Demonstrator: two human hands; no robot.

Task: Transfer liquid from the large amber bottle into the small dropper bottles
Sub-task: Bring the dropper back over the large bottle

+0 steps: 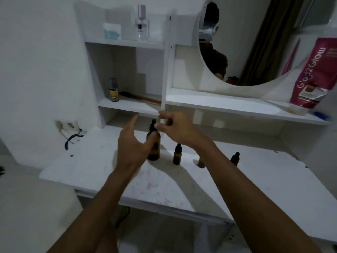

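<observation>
Barely started: large amber bottle (153, 143) mid-frame still capped, left hand (130, 143) spread-fingered beside it, right hand (177, 127) fingertips pinching its dropper cap (152, 125); small dropper bottles (177, 154) right of it look untouched.

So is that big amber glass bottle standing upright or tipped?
Upright. The big amber glass bottle stands on the white table, dropper cap pointing up.
</observation>
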